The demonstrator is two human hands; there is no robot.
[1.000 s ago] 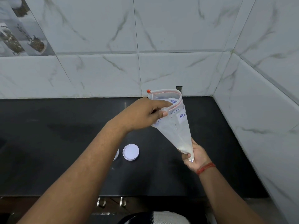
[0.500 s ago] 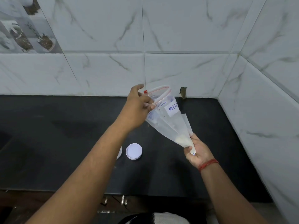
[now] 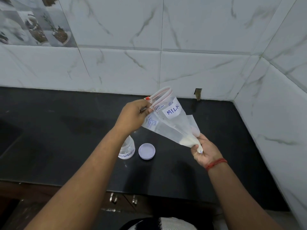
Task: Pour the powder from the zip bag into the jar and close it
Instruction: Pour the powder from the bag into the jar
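The bag (image 3: 167, 120) is held in the air above the counter (image 3: 66, 130), mouth up and to the left, bottom corner down to the right. The left hand (image 3: 132, 116) has its fingers (image 3: 146, 109) pinched on the zip edge by the red slider; the right hand (image 3: 203, 151) has its fingers clamped on the lower corner, where the powder (image 3: 187, 141) is gathered. The jar (image 3: 127, 149) stands open on the counter, partly hidden under the left forearm, with the lid (image 3: 147, 151) lying just beside it on the right. Risks, as judged: the mouth looks wide and floppy next to the jar's opening, so powder is likely to be spilled onto the counter if the bag is tipped without the mouth being narrowed and set over the jar; the jar could be knocked by the left forearm crossing above it; powder may be trapped in the pinched corner unless that grip is eased. Compared with the earlier frames, the bag is tilted further from upright, the MILK label is turned to face the camera, and the jar's label is now uncovered by the arm. No powder is poured yet.
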